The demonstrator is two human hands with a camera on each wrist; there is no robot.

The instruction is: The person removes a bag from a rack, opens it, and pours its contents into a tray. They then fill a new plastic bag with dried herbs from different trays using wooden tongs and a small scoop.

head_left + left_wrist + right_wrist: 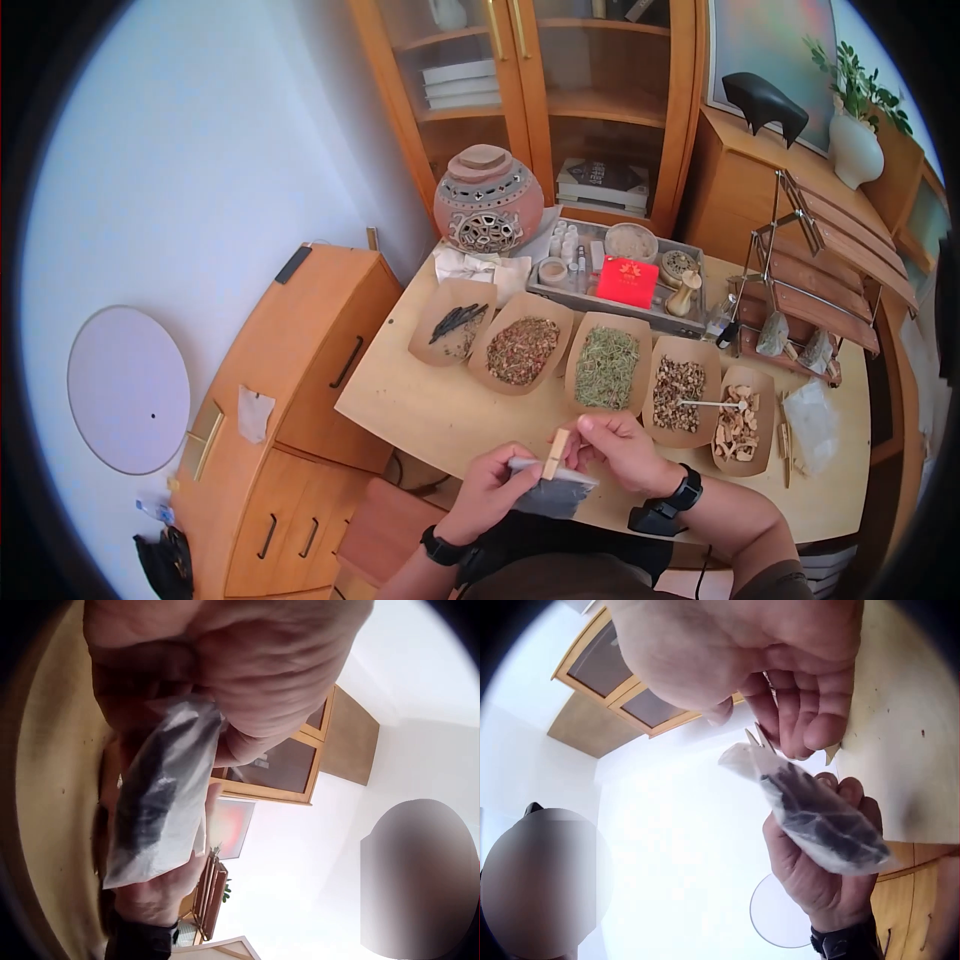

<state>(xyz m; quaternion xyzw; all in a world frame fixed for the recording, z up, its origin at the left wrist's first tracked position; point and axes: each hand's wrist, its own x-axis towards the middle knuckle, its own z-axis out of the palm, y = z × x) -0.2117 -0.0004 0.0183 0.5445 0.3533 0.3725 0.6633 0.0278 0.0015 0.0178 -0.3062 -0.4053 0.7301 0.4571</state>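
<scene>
My left hand [482, 492] grips a small translucent pouch [555, 497] near its upper edge, thumb on the near side, low over the front of the table. Dark contents show through the plastic, and in the right wrist view the pouch [821, 825] tilts. A wooden clothespin [557, 453] is clipped across its top edge and stands up from it. Just right of the clothespin is my right hand [628, 452], its fingers loosely bent and its thumb apart from them. In the right wrist view the clothespin's prongs lie close by those fingers, outside their grasp.
Paper trays of dried herbs, among them a green one [607, 368], line the table [410, 405]. Behind them are a grey tray [610, 304] with a red packet [629, 281], and a clay pot [488, 200]. A wooden folding rack [820, 265] and clear plastic bag [810, 428] are right.
</scene>
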